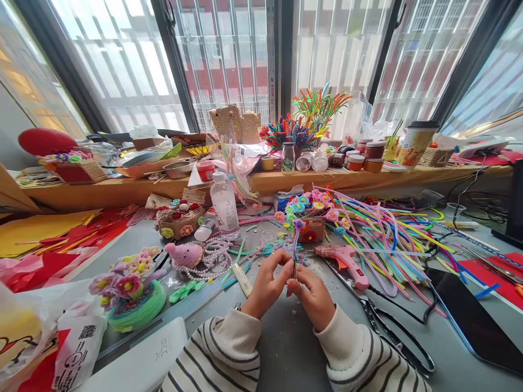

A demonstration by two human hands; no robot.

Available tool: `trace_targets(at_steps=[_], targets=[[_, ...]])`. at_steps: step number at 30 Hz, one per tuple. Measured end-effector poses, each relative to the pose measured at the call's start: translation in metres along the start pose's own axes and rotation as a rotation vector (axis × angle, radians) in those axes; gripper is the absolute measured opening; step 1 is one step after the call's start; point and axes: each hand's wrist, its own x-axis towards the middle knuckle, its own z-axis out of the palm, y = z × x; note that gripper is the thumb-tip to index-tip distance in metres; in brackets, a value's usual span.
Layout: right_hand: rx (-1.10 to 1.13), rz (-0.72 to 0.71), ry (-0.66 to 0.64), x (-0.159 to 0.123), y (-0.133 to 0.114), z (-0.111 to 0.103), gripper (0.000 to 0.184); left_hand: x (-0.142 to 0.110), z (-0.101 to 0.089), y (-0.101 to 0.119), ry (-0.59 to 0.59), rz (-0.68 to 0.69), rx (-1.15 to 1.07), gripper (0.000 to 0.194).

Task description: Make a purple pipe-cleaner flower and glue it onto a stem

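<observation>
Above the middle of the grey table, a small pipe-cleaner flower with a purple bloom stands upright on a lavender stem. My left hand is closed, its thumb and fingertips pinching the stem. From the other side my right hand is closed on the lower stem, fingertips meeting those of the left. A dark thin edge and a bit of pink show between the fingers; what they are I cannot make out. Just behind the hands sits a brown box of yarn flowers, and to its right lies a pink glue gun.
Black-handled scissors and a black phone lie at right, below heaped pipe cleaners. On the left are a green flower pot, a white power bank, pearl strings and a clear bottle. A crowded sill runs behind.
</observation>
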Motion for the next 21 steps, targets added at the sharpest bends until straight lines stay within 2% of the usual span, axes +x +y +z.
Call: trace_targets(at_steps=[8,21], targets=[[-0.045,-0.026,0.046,0.0004,-0.0040,-0.0001,0.049,0.0007,0.0005,-0.0001,0.036,-0.014,-0.003,0.019],[-0.048,0.015,-0.058,0.0000,-0.0023,0.0028,0.057,0.0032,0.0015,-0.0014,0.075,-0.038,0.038,0.021]])
